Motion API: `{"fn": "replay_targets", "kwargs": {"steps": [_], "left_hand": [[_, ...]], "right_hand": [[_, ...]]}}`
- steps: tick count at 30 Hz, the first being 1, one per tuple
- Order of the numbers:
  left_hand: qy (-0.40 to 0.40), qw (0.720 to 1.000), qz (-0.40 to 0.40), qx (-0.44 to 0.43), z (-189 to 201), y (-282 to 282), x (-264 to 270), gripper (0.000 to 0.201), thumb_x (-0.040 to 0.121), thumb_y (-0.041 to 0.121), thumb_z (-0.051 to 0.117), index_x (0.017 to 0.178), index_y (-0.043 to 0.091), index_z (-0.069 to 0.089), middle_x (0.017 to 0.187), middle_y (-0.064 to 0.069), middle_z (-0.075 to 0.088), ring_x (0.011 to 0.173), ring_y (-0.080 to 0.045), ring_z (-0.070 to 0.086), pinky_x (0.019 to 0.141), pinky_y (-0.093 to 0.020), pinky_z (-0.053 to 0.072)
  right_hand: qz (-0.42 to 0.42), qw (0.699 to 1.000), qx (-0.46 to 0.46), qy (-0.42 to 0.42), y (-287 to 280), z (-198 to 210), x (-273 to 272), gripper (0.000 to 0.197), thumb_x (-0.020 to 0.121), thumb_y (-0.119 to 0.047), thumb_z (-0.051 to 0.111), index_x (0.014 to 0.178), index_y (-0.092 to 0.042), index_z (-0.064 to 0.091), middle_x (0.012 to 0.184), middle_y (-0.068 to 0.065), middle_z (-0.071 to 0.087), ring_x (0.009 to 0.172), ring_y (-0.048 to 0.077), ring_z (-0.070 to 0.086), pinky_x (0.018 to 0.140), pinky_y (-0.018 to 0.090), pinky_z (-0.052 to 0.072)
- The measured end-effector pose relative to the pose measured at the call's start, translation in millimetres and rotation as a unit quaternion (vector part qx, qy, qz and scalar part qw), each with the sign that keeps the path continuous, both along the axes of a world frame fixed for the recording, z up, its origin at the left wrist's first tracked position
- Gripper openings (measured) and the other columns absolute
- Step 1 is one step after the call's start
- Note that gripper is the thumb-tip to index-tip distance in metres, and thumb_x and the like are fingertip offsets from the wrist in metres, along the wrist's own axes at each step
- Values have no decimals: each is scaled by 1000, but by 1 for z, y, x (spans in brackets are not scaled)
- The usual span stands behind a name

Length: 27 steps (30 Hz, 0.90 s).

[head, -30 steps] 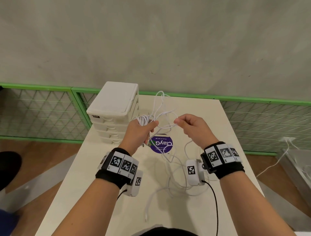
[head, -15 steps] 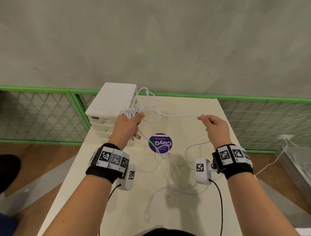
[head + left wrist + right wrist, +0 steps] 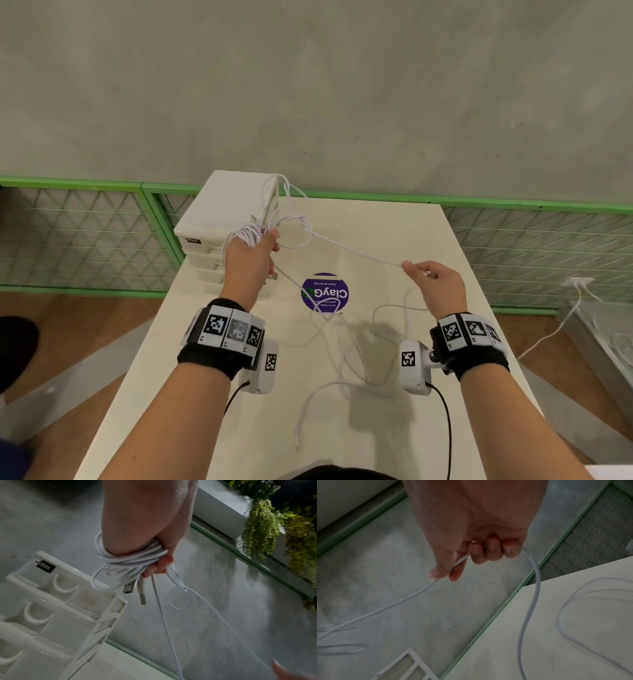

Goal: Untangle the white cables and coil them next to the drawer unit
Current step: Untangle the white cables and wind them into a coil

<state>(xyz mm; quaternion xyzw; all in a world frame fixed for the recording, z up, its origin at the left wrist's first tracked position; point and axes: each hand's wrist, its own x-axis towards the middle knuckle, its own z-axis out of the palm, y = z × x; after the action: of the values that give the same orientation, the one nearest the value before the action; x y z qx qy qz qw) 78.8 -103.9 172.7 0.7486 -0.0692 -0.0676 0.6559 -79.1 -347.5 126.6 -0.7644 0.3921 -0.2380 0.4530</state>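
My left hand (image 3: 255, 251) is raised beside the white drawer unit (image 3: 226, 219) and grips a bundle of coiled white cable (image 3: 130, 559); two USB plugs (image 3: 137, 589) hang below the fist. From that bundle one white cable strand (image 3: 352, 248) runs rightward in the air to my right hand (image 3: 433, 286), which pinches it between thumb and forefinger, the other fingers (image 3: 489, 550) curled around it. The rest of the cable (image 3: 346, 356) lies in loose tangled loops on the table between my wrists. A small loop (image 3: 177, 597) dangles under the left hand.
A round purple sticker (image 3: 324, 293) marks the cream table (image 3: 171, 394). Green mesh fencing (image 3: 78, 236) runs behind the table, under a grey wall. At the far right another white cable (image 3: 548, 337) hangs by a grey bin (image 3: 606, 339). Wooden floor shows on both sides.
My hands have drawn apart: the left rose toward the drawer unit with the bundle, the right moved right and slightly down, and the strand between them has lengthened.
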Motion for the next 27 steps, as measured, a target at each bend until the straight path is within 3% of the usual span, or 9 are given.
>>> {"fn": "replay_targets", "kwargs": {"steps": [4,8,10,12,15,19,22,25,27], "left_hand": [[-4,998,24,-62,6,5,0,21,94,23,56,82,6,55,62,-2,50,33,-5,40,34,-15,32],[-36,998,-24,-39,4,-5,-10,23,94,25,58,76,10,57,63,-1,54,36,-7,42,39,-18,37],[-47,998,-45,-5,1,-13,-15,26,93,26,60,73,9,59,58,-5,54,38,-12,44,46,-25,43],[-53,997,-62,0,-1,-21,-21,23,92,25,62,74,10,61,62,-6,58,43,-15,45,52,-33,47],[-71,994,-85,-7,-2,-30,-30,15,91,23,63,76,19,62,67,3,61,46,-5,49,55,-29,44],[-69,990,-121,-19,-2,-32,-40,10,92,22,62,81,22,63,70,4,63,47,0,52,55,-25,42],[-46,986,-157,-33,-2,-29,-45,5,92,22,62,88,21,65,69,5,63,46,0,53,51,-20,43],[-29,987,-157,-36,-6,-28,-45,6,91,21,63,85,21,63,67,3,62,43,-2,50,49,-23,43],[-29,991,-126,-34,-10,-27,-41,10,91,21,64,81,19,62,63,2,58,43,-7,47,52,-28,44]], "right_hand": [[-50,996,9,67,-8,-17,-12,34,82,-44,66,87,-10,68,83,7,64,80,23,55,67,28,36],[-10,983,-27,184,-3,-31,-6,27,87,-38,62,101,-16,70,105,10,67,97,28,59,81,32,46],[33,985,-111,129,9,-26,7,23,90,-16,55,108,-15,69,117,14,62,111,31,55,95,33,44],[94,984,-149,-10,30,-4,20,34,90,2,45,113,-11,66,120,11,58,115,24,51,100,25,37],[199,972,-76,-95,69,39,32,30,98,-20,43,124,-15,58,118,-5,58,111,8,51,96,13,35],[219,974,23,-58,85,50,45,52,91,-46,52,134,-18,47,110,-9,57,102,10,56,92,25,41],[207,977,26,-53,83,46,54,33,87,-38,61,112,-16,60,101,0,65,91,18,62,85,32,49],[208,975,45,-57,82,43,55,9,89,-15,57,96,-14,63,97,6,66,75,17,62,69,20,46],[212,973,65,-61,82,40,52,17,93,-12,49,93,-11,66,94,13,67,61,16,58,57,17,43]]}}
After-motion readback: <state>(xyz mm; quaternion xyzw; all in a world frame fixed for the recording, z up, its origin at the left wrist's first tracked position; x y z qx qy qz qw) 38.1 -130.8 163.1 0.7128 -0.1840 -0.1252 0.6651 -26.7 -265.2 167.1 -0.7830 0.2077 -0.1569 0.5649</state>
